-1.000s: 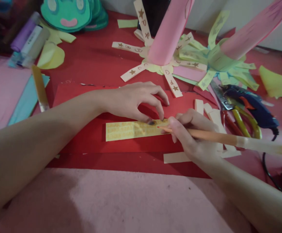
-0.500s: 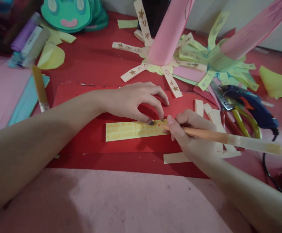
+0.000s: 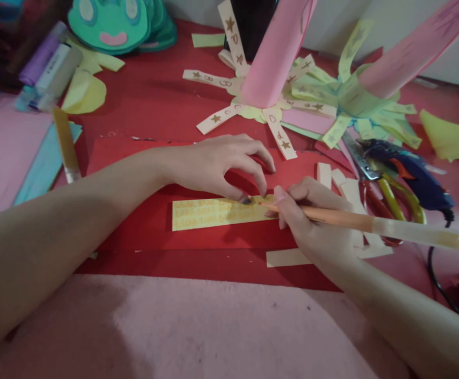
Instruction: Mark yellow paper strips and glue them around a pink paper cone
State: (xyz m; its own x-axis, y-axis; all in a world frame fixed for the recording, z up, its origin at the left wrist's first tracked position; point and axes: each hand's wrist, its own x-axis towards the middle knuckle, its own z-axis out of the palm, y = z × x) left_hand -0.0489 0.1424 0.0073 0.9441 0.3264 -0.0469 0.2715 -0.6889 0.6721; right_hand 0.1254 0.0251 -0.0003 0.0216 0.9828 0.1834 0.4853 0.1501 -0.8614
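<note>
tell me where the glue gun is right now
In the head view, the dark blue glue gun lies on the right, beside the scissors and farther out than the right hand.

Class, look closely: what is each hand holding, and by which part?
The right hand holds an orange pen near its writing tip. The left hand grips nothing; its thumb rests on the yellow paper strip.
</note>
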